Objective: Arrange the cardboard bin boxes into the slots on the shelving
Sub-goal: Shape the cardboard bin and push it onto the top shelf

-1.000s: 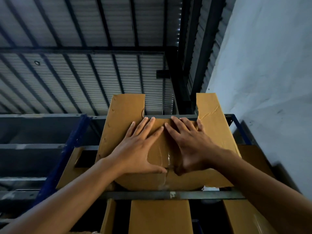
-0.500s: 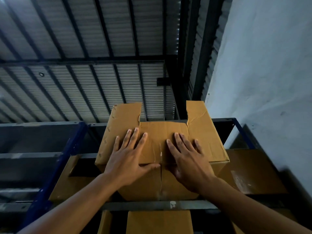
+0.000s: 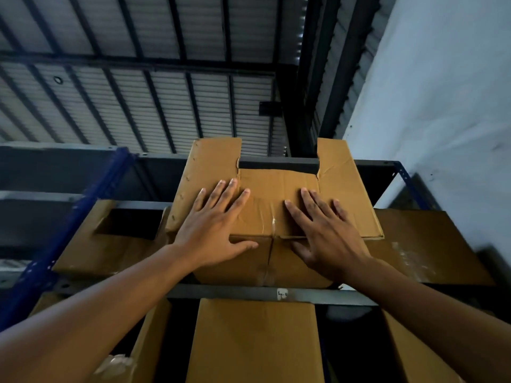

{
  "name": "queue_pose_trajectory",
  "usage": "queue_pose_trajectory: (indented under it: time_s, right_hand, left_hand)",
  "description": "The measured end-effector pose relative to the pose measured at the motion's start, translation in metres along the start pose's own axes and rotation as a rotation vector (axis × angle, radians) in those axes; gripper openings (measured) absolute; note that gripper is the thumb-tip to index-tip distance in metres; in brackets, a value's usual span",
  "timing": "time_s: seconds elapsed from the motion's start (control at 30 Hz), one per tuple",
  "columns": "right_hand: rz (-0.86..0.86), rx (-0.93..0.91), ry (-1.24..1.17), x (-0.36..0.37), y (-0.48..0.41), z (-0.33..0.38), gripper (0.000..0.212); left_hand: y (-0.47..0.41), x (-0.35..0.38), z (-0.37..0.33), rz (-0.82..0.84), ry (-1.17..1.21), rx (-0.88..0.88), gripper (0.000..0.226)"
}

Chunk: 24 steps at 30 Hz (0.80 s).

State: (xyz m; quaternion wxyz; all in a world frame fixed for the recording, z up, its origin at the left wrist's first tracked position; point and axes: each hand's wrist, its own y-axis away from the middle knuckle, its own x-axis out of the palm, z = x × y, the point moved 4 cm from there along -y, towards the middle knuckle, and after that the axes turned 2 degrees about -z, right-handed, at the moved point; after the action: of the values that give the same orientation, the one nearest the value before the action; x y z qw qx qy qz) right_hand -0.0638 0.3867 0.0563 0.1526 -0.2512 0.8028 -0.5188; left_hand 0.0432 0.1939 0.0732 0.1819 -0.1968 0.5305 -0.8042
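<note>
Head camera view, looking upward: a cardboard bin box (image 3: 272, 189) was seen in the middle slot of the upper shelf level, just above the grey front beam (image 3: 235, 293) of the shelving. A cut-out was seen in the top edge of its front, and a strip of clear tape ran down the middle seam. Whether the box was pushed fully into the slot could not be told.

Both hands were laid flat on the front of this box. The left hand (image 3: 213, 230) was pressed on the left half, with the fingers straight and spread and the thumb stretched out to the side. The right hand (image 3: 329, 236) was pressed on the right half in the same manner, the fingers straight and apart. Nothing was gripped by either hand.

The box was flanked by a second box (image 3: 110, 252) on the left and a third box (image 3: 431, 244) on the right, both on the same level. Below the beam, a lower box (image 3: 254, 341) was seen in the middle slot, with more cardboard on both sides of it. A small white label (image 3: 282, 293) was stuck on the beam. A blue upright post (image 3: 83, 205) was seen at the left, a corrugated metal roof (image 3: 138, 106) above, and a pale wall (image 3: 442, 92) at the right.
</note>
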Motion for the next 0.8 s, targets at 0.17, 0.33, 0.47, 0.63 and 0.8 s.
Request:
queue_pose_trajectory:
  time_s: [0.17,0.33,0.47,0.63,0.8]
  right_hand:
    - [-0.036,0.011,0.029,0.046,-0.016,0.003,0.08]
    - [-0.087,0.037,0.068,0.094,-0.013,0.009,0.081]
    - [-0.069,0.042,0.085,0.133,-0.011,0.003,0.08]
    - [-0.077,0.031,0.063,0.174,-0.011,0.001,0.08]
    - [-0.044,0.021,0.018,0.216,-0.01,-0.004,0.079]
  left_hand:
    - [-0.003,0.051,0.018,-0.033,0.039,0.008,0.104]
    - [0.012,0.1,0.023,-0.071,0.025,0.025,0.098]
    - [0.024,0.139,0.023,-0.072,0.037,0.05,0.089]
    - [0.029,0.179,0.022,-0.058,0.042,0.055,0.083]
    - [0.029,0.218,0.021,-0.004,0.025,0.06,0.087]
